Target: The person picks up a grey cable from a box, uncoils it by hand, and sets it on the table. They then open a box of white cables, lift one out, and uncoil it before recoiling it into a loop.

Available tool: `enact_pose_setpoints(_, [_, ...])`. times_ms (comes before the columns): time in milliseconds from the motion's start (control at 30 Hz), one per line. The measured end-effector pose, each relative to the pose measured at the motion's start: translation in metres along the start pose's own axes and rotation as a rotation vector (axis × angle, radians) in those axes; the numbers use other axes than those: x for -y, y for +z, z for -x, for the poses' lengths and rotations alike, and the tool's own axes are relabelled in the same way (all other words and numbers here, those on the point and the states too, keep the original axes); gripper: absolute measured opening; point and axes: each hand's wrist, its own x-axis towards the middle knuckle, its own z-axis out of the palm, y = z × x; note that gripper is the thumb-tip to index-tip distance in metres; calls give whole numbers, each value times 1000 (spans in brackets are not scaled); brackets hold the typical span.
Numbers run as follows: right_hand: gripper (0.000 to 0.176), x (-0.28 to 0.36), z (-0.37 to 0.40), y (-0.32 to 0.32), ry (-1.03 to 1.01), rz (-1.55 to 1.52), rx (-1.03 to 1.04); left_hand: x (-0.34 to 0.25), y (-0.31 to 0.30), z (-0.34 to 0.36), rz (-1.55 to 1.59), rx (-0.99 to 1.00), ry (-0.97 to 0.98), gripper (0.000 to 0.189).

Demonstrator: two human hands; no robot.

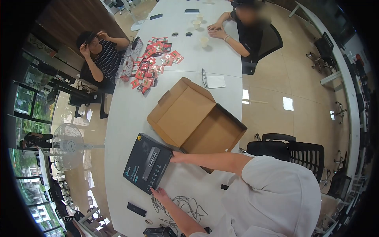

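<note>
A dark network switch box (pixel 148 162), printed with a picture of the switch, sits tilted on the white table between my two hands. My right hand (pixel 176 157) grips its right-hand edge near the upper corner, fingers partly hidden behind it. At the lower corner, my left hand (pixel 158 194) holds the box with the thumb and fingers at its edge. Just beyond my right forearm lies an open cardboard box (pixel 189 112), its brown lid folded back. Loose grey cables (pixel 185 209) are coiled beside my left forearm.
A black phone (pixel 137 209) lies near the table's left edge, with dark devices (pixel 160 231) at the bottom. Farther up are red packets (pixel 150 65), paper cups (pixel 203 42), glasses (pixel 204 78) and white tissue (pixel 216 81). Two people sit at the table; a fan (pixel 69 145) stands left.
</note>
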Motion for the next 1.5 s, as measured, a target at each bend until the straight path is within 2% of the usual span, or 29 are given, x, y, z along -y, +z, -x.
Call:
enact_pose_setpoints(133, [54,3,6,-4,90,-91,33,1,2,4,-30,-21,1,61])
enact_pose_setpoints(233, [54,3,9,-4,84,-136,34,-1,4,14,-51,27,5,76])
enact_pose_setpoints(400, [64,9,13,-8,102,-84,56,-1,6,18,-46,21,-26,84])
enact_pose_setpoints(533, [65,6,7,-11,96,-39,84,0,3,19,-51,35,-17,91])
enact_pose_setpoints(800, [58,5,6,-13,155,-91,69,-1,-1,18,-169,38,7,89])
enact_pose_setpoints(1033, [50,4,8,-17,114,-119,137,-1,-8,12,-212,46,-8,80])
enact_pose_setpoints(1167, [48,4,5,-19,122,-96,148,-1,-4,15,-238,-25,-9,75])
enact_pose_setpoints(1400, [48,-3,-4,-12,110,122,26,-10,4,32,-328,-52,-17,86])
enact_pose_setpoints(1500, [47,-5,1,-9,-4,172,-9,-9,3,29,-445,-112,-6,92])
